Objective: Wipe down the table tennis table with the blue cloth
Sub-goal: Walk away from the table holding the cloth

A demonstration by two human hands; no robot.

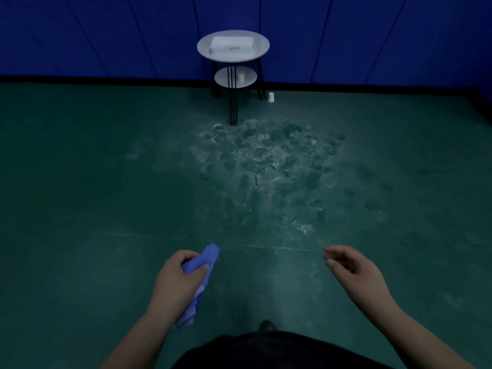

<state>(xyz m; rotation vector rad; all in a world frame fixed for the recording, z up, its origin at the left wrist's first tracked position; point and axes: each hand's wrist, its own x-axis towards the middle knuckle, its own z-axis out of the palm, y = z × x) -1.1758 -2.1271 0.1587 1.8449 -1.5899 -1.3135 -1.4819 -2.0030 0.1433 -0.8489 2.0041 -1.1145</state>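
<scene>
Fingers (184, 255) of my left hand (178, 280) curl round the blue cloth (206, 261), bunched for carrying; right hand (351, 265), near right, loosely curled, empty, free.

The cloth (207, 258) is a soft blue, close to periwinkle, and it is bunched into a long, loose roll rather than spread flat. The left hand (177, 280) grips it around the middle, thumb across the front and fingers curled over the back. Its upper end pokes out past the knuckles as a rounded, blunt tip, tilted up and to the right. The lower end hangs below the hand along the wrist in crumpled folds, some paler than the rest, and finishes in a ragged edge. It is held in the air above the green floor (106, 182), touching nothing but the hand, low and left of the middle of the view.
</scene>
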